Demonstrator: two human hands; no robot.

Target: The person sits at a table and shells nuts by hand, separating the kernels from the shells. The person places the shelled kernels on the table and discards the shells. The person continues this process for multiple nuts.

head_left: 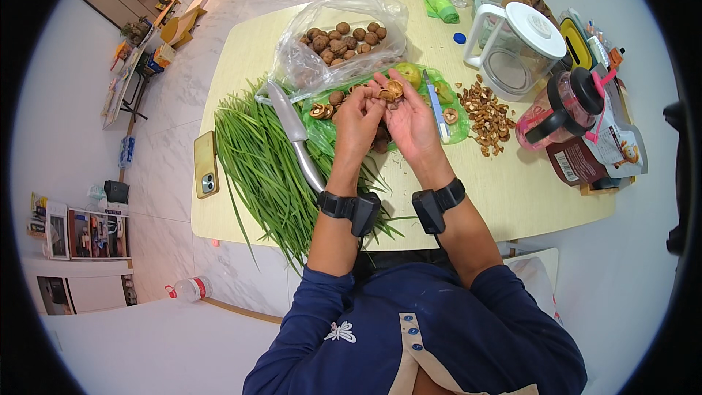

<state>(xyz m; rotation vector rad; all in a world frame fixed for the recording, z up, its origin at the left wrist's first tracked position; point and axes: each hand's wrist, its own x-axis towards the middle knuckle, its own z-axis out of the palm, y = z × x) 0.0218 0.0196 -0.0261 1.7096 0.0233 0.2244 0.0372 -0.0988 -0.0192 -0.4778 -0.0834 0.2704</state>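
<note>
Cracked walnut pieces rest on the fingers of my right hand, which is palm up. The fingertips of my left hand are bent together against its inner side; whether they pinch a piece is hidden. Both hands are over a green plastic bag bearing whole walnuts and opened walnut shells. Right of my hands, a slim knife with a light blue handle lies on this bag, near a half walnut. Shelled walnut kernels form a loose pile on the table further right.
A large kitchen knife lies across long green chives on the left, beside a phone. Whole walnuts fill a clear plastic bag behind. A lidded clear pitcher and pink-strapped bottle stand right.
</note>
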